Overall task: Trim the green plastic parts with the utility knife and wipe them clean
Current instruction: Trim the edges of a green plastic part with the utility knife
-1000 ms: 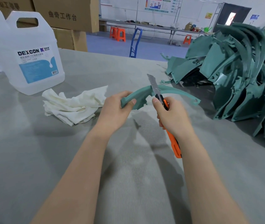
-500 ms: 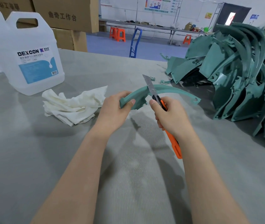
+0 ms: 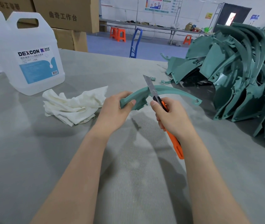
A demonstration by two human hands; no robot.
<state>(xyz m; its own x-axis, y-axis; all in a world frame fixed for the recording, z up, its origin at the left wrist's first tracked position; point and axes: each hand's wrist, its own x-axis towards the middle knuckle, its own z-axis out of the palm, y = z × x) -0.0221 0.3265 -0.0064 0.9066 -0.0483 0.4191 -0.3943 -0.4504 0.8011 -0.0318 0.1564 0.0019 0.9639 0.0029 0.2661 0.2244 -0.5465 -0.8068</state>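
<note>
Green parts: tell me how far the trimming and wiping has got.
Done: nothing shows as finished or set apart. In hand: the left hand grips one curved part, and the right hand holds the knife with its blade on the part's edge. Left: wiping it with the cloth lying by the jug, then the pile on the right.

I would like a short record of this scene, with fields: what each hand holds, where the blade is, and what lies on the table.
left hand: grips one end of the curved green part
right hand: grips the orange utility knife
blade: extended, against the part's edge near its middle
cloth: white, crumpled on the table, left of the hands
jug: DEXCON label, behind the cloth
pile of green parts: at the right
</note>
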